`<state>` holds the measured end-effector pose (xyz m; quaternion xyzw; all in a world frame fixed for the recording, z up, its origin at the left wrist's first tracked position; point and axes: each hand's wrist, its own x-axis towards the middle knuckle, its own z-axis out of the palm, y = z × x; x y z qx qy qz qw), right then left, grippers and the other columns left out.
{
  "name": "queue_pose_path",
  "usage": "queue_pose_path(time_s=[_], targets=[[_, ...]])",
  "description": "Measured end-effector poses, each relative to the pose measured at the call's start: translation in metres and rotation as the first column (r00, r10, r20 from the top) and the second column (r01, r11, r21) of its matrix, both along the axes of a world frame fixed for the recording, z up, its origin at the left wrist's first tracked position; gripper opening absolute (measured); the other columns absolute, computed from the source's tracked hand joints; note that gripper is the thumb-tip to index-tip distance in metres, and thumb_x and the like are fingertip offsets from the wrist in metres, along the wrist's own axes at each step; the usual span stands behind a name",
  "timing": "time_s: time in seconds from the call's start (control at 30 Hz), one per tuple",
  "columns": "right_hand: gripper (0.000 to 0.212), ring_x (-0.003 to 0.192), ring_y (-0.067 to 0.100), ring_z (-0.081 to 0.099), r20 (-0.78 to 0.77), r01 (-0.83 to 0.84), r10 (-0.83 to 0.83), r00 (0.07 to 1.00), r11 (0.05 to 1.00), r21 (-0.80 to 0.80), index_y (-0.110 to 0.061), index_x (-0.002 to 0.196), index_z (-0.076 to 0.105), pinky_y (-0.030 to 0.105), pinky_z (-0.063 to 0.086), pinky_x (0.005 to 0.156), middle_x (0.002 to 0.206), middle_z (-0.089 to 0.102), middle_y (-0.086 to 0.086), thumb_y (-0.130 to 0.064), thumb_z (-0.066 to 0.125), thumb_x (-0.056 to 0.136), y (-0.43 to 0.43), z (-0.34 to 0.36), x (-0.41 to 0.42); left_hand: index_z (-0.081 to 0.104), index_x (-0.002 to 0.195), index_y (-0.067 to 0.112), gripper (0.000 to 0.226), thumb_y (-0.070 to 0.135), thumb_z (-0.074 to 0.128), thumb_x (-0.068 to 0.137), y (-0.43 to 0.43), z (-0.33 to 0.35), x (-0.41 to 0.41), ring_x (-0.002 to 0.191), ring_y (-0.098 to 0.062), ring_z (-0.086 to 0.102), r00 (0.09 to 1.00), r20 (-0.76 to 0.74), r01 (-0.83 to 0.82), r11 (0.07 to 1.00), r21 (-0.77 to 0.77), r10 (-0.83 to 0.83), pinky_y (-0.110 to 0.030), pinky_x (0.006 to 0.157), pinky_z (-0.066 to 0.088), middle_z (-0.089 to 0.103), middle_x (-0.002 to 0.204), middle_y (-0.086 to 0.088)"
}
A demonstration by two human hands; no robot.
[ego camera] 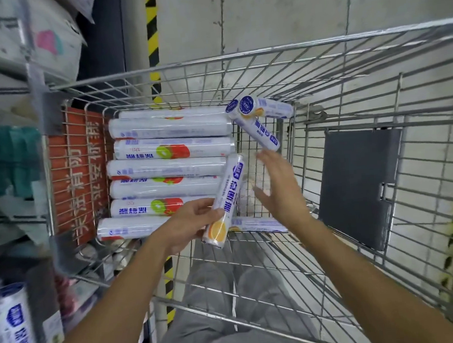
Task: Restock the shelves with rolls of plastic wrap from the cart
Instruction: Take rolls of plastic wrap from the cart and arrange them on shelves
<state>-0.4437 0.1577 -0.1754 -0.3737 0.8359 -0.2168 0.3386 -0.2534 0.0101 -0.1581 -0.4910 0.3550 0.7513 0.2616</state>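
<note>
I judged restocking early | left hand [188, 222] gripped one plastic wrap roll [228, 195] | right hand [279, 184] spread wide, empty | stack of rolls [171, 169] filled the wire cart's [239, 58] far left

I am gripping one roll [229, 192] near its orange-printed end with the left hand [189, 224], over the cart [358, 184]. The right hand [279, 186] is hovering just beside it, fingers straight. A stack of rolls [165, 148] is lying against the cart's left side; two rolls [260, 128] are leaning in the far corner.
</note>
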Motion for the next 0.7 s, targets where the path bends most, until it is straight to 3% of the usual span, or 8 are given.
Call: queue_pose_path(time_s=[0.1, 0.27, 0.4, 0.53, 0.63, 0.7], targets=[[0.066, 0.137, 0.023, 0.044, 0.051, 0.203, -0.211, 0.976, 0.969, 0.139, -0.016, 0.149, 0.041, 0.045, 0.037, 0.116, 0.149, 0.049, 0.006, -0.021, 0.073, 0.092, -0.022, -0.027, -0.032, 0.059, 0.132, 0.019, 0.042, 0.022, 0.071, 0.091, -0.004, -0.010, 0.006, 0.099, -0.017, 0.074, 0.998, 0.022, -0.065, 0.998, 0.005, 0.065, -0.033, 0.075, 0.057, 0.076, 0.116, 0.000], [0.051, 0.113, 0.031, 0.060, 0.038, 0.096, -0.115, 0.993, 0.937, 0.335, -0.012, 0.133, 0.050, 0.045, 0.051, 0.095, 0.122, 0.062, 0.011, -0.030, 0.072, 0.091, -0.071, -0.093, -0.079, 0.058, 0.131, 0.017, 0.051, 0.019, 0.074, 0.084, -0.008, -0.025, 0.013, 0.102, -0.020, 0.073, 0.984, 0.056, -0.165, 0.986, -0.034, 0.167, -0.040, 0.080, 0.058, 0.075, 0.116, -0.001], [0.054, 0.113, 0.033, 0.061, 0.044, 0.052, -0.074, 0.996, 0.926, 0.375, -0.014, 0.138, 0.049, 0.053, 0.045, 0.106, 0.122, 0.064, 0.013, -0.036, 0.069, 0.093, -0.083, -0.124, -0.079, 0.057, 0.132, 0.015, 0.050, 0.017, 0.074, 0.085, -0.010, -0.033, 0.019, 0.104, -0.023, 0.073, 0.982, 0.067, -0.172, 0.984, -0.035, 0.174, -0.040, 0.079, 0.058, 0.075, 0.117, -0.004], [0.045, 0.092, 0.030, 0.064, 0.079, 0.110, -0.144, 0.986, 0.937, 0.332, -0.012, 0.119, 0.058, 0.043, 0.055, 0.081, 0.106, 0.066, 0.009, -0.040, 0.073, 0.088, -0.072, -0.113, -0.073, 0.054, 0.134, 0.015, 0.052, 0.013, 0.074, 0.086, -0.011, -0.027, 0.021, 0.107, -0.025, 0.072, 0.984, 0.055, -0.168, 0.986, -0.015, 0.168, -0.039, 0.079, 0.060, 0.074, 0.119, -0.006], [0.040, 0.077, 0.020, 0.063, 0.177, 0.142, -0.216, 0.960, 0.924, 0.355, -0.013, 0.112, 0.059, 0.035, 0.054, 0.069, 0.088, 0.063, -0.001, -0.043, 0.073, 0.090, -0.061, -0.083, -0.061, 0.056, 0.133, 0.021, 0.049, 0.012, 0.073, 0.088, -0.014, -0.017, 0.021, 0.108, -0.024, 0.072, 0.985, 0.036, -0.167, 0.986, -0.015, 0.168, -0.042, 0.085, 0.060, 0.073, 0.120, -0.006], [0.039, 0.076, 0.019, 0.067, 0.265, 0.213, -0.318, 0.910, 0.909, 0.359, -0.018, 0.109, 0.058, 0.036, 0.056, 0.066, 0.086, 0.065, -0.002, -0.048, 0.072, 0.089, -0.051, -0.058, -0.049, 0.057, 0.135, 0.023, 0.057, 0.017, 0.079, 0.082, -0.016, -0.006, 0.022, 0.109, -0.026, 0.071, 0.985, 0.006, -0.173, 0.985, -0.014, 0.173, -0.044, 0.086, 0.059, 0.072, 0.122, -0.008]])
